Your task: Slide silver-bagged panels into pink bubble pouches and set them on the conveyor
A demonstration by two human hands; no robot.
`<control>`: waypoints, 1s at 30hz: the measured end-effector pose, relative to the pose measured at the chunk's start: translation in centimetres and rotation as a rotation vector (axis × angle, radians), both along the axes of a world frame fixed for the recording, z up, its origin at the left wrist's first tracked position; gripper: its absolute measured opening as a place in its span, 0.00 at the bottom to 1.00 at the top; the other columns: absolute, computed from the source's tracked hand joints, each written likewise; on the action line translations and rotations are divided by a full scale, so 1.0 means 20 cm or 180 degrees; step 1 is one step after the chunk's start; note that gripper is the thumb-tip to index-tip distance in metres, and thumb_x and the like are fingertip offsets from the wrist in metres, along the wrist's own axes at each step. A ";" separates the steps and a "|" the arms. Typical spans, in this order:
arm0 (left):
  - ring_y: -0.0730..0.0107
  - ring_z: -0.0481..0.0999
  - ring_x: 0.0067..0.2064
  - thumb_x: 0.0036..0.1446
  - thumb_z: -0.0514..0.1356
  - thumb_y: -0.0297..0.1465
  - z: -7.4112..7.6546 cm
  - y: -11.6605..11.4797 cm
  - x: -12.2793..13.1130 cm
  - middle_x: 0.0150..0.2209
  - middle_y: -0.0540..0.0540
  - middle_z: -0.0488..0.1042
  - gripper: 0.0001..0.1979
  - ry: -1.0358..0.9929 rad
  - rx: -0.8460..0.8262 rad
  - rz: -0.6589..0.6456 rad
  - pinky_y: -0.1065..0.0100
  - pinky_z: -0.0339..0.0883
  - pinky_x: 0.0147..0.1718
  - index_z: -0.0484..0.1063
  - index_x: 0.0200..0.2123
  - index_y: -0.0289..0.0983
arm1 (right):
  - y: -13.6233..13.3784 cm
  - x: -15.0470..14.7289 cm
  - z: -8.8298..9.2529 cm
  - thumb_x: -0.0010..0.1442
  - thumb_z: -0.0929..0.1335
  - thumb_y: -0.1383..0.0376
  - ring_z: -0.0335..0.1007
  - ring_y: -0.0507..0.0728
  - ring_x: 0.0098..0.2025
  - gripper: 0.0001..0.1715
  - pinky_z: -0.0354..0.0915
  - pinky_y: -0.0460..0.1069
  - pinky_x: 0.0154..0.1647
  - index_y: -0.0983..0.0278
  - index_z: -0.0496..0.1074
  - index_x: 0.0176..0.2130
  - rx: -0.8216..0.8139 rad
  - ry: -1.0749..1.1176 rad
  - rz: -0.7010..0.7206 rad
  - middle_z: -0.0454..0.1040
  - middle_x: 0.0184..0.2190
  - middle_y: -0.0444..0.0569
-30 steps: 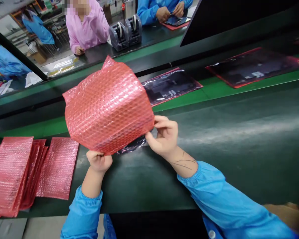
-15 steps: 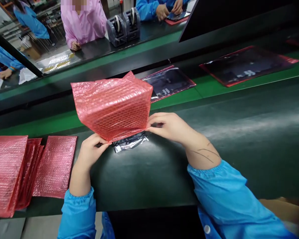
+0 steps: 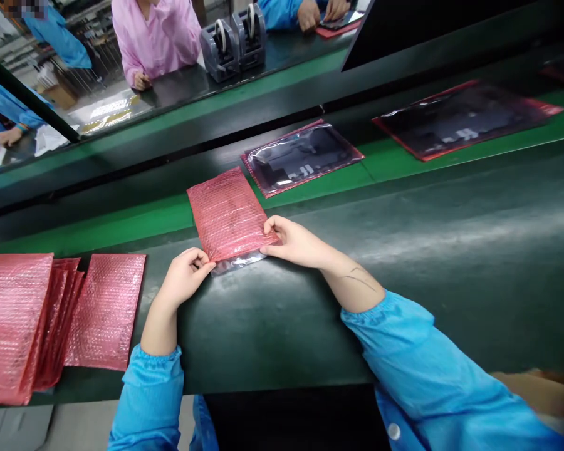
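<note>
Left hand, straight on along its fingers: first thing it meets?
The left hand meets the pink bubble bag first: its fingertips already seem to be at the bag's lower left corner, though depth is hard to judge from this view.

We note bright, even light from above. A pale glare streak point(image 3: 455, 235) lies along the belt point(image 3: 451, 326); the bubble mailer point(image 3: 228, 216) shines softly. Shadows stay faint. Straight lines bow toward the frame edges, and the sleeve point(image 3: 451, 369) at lower right blurs slightly.
</note>
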State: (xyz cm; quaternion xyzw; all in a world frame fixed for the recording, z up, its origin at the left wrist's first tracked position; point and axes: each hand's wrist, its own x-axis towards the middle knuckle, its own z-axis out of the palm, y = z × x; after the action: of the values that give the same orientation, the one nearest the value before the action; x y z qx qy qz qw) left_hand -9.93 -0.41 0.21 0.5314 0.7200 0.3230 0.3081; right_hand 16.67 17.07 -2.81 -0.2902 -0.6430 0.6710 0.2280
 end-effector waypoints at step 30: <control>0.48 0.78 0.59 0.48 0.70 0.38 0.29 -1.07 -0.72 0.61 0.36 0.77 0.37 -0.0237 0.0603 0.2479 0.49 0.69 0.66 0.75 0.62 0.36 | -0.20 -0.10 -0.05 0.57 0.75 0.43 0.78 0.58 0.35 0.26 0.72 0.53 0.39 0.63 0.75 0.38 0.0321 -0.0567 0.0935 0.82 0.38 0.54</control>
State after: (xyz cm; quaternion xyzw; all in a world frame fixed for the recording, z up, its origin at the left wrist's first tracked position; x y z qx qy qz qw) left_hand -24.41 -21.82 5.99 0.2327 0.8229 0.4996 0.1381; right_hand 14.75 13.06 -3.79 -0.2397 -0.7290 0.6357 0.0839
